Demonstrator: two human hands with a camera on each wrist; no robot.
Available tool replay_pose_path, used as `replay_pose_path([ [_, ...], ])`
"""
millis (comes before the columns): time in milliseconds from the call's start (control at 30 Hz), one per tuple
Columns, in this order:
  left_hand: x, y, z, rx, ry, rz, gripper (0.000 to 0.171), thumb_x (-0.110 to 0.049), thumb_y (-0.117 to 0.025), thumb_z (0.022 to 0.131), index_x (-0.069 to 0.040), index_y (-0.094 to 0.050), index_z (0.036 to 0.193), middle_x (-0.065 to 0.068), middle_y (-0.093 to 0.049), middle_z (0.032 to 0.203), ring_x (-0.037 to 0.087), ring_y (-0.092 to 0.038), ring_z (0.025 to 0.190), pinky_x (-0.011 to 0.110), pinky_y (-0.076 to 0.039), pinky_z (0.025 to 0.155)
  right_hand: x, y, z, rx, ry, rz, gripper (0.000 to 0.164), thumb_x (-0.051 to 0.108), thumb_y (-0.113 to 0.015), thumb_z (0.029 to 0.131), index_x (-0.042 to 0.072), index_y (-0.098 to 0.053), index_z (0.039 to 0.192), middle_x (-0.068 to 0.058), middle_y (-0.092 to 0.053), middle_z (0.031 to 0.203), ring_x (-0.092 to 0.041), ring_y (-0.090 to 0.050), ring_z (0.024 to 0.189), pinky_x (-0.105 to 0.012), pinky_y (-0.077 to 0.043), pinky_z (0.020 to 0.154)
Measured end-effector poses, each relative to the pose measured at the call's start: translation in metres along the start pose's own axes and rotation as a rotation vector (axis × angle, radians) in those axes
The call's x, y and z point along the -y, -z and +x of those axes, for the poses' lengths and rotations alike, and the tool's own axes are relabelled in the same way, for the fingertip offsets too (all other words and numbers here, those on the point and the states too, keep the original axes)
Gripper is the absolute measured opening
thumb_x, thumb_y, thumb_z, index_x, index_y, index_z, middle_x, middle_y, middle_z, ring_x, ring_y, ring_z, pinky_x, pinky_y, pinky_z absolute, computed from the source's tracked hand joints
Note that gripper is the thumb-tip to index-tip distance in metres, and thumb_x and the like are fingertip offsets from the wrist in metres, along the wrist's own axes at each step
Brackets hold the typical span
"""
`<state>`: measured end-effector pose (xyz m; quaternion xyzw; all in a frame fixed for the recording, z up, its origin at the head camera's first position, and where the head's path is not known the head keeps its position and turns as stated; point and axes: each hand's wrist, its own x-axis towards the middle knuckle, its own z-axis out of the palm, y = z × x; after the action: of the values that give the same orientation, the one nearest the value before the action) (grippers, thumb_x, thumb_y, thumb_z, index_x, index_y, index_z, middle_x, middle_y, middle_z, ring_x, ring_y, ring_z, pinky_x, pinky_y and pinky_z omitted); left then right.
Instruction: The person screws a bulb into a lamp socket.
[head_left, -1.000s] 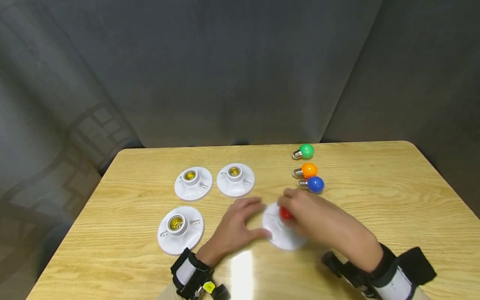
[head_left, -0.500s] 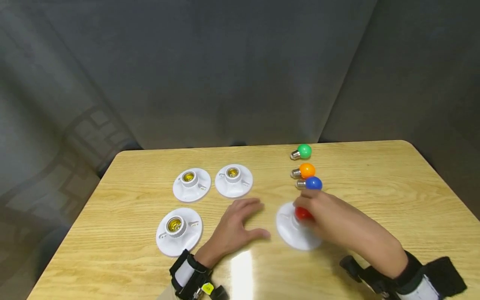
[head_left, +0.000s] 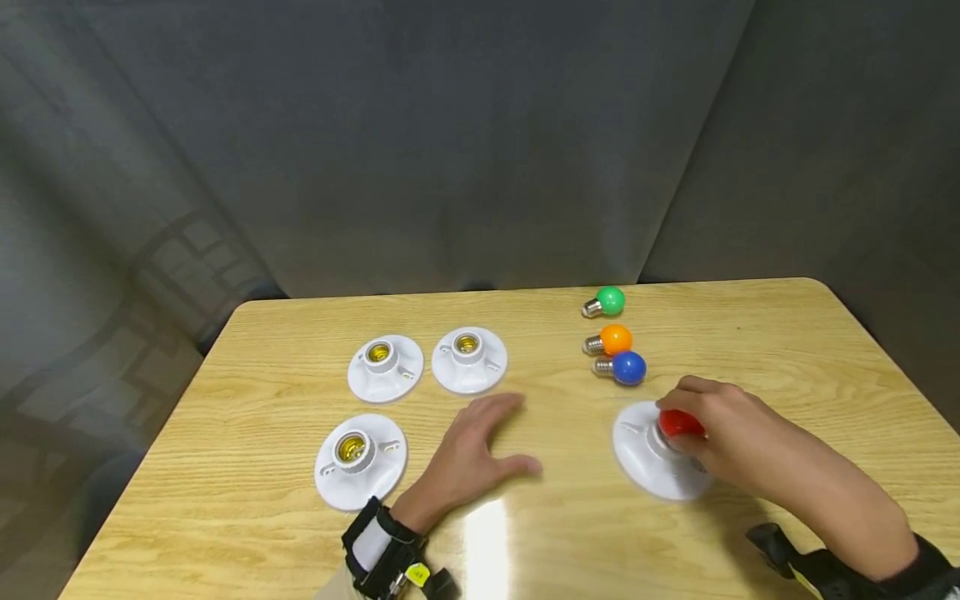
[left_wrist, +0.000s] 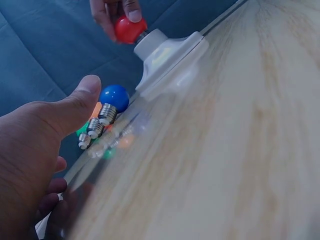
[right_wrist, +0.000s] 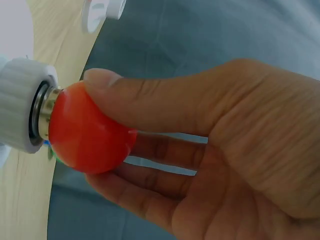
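Note:
A red light bulb [right_wrist: 92,132] has its metal base in the socket of a white lamp holder [head_left: 648,467]; a little of the metal still shows at the socket's mouth. My right hand [head_left: 738,429] pinches the bulb's globe between thumb and fingers. Toward the middle of the table, my left hand [head_left: 468,454] lies with thumb and fingers spread, holding nothing. It is apart from the lamp holder. In the left wrist view, its thumb [left_wrist: 75,107] is in front of the loose bulbs.
A blue bulb [head_left: 628,368], an orange bulb [head_left: 617,339] and a green bulb [head_left: 611,301] lie behind the hands. On the left are three lamp holders with bare sockets: front [head_left: 378,479], back left [head_left: 386,383] and back right [head_left: 468,382]. A grey curtain [head_left: 480,150] hangs behind the table.
The right hand has moved to the right with the red bulb and its lamp holder. The left hand touched or nearly touched that holder earlier; now it is apart and has barely moved.

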<state>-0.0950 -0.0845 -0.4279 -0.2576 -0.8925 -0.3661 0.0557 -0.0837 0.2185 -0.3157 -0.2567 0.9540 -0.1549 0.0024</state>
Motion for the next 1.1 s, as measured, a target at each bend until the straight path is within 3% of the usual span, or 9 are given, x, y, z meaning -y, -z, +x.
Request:
replay_pose_path([
  [267,-0.006,0.006,0.001,0.083,-0.033,0.016,0.087,-0.053,-0.075,0.075,-0.013,-0.043,0.145,0.008,-0.045,0.15,0.022,-0.036,0.136,0.051,-0.037,0.111,-0.035,0.006,-0.008,-0.057,-0.015,-0.043,0.033,-0.004,-0.087,0.059,-0.002,-0.072,0.088,-0.014,-0.068,0.083,-0.029,-0.064,0.069,-0.053,-0.061,0.059],
  [400,-0.015,0.015,0.002,0.142,-0.093,0.166,0.086,-0.06,-0.065,0.082,-0.014,-0.037,0.148,0.009,-0.037,0.155,0.025,-0.03,0.14,0.054,-0.033,0.113,-0.048,0.01,-0.007,-0.067,-0.029,-0.059,0.034,-0.004,-0.087,0.058,-0.004,-0.071,0.088,-0.016,-0.068,0.082,-0.032,-0.064,0.07,-0.056,-0.06,0.061],
  [567,-0.022,0.027,0.004,0.155,-0.139,0.332,0.088,-0.063,-0.058,0.085,-0.01,-0.032,0.15,0.013,-0.031,0.157,0.031,-0.026,0.142,0.055,-0.03,0.114,-0.06,0.012,-0.005,-0.088,-0.037,-0.063,0.033,-0.005,-0.086,0.06,-0.007,-0.071,0.09,-0.021,-0.068,0.084,-0.035,-0.064,0.071,-0.058,-0.06,0.061],
  [733,-0.023,0.038,0.005,0.165,-0.1,0.353,0.088,-0.06,-0.06,0.085,-0.013,-0.028,0.152,0.01,-0.026,0.16,0.03,-0.022,0.144,0.055,-0.026,0.116,-0.07,0.014,0.0,-0.122,-0.029,-0.063,0.033,-0.008,-0.085,0.061,-0.01,-0.07,0.091,-0.023,-0.069,0.083,-0.036,-0.064,0.071,-0.06,-0.06,0.061],
  [867,-0.022,0.05,0.004,0.13,-0.077,0.341,0.087,-0.058,-0.063,0.084,-0.015,-0.029,0.152,0.008,-0.029,0.159,0.029,-0.023,0.144,0.054,-0.027,0.116,-0.077,0.017,0.006,-0.134,-0.037,-0.071,0.035,-0.009,-0.084,0.062,-0.011,-0.07,0.093,-0.025,-0.069,0.084,-0.038,-0.064,0.072,-0.062,-0.059,0.063],
  [1100,-0.012,0.08,-0.011,0.072,-0.028,0.365,0.086,-0.054,-0.068,0.082,-0.016,-0.032,0.151,0.008,-0.033,0.157,0.028,-0.026,0.142,0.057,-0.032,0.112,-0.092,0.02,0.016,-0.167,-0.038,-0.093,0.034,-0.01,-0.081,0.065,-0.014,-0.069,0.096,-0.032,-0.069,0.088,-0.042,-0.065,0.073,-0.063,-0.058,0.064],
])
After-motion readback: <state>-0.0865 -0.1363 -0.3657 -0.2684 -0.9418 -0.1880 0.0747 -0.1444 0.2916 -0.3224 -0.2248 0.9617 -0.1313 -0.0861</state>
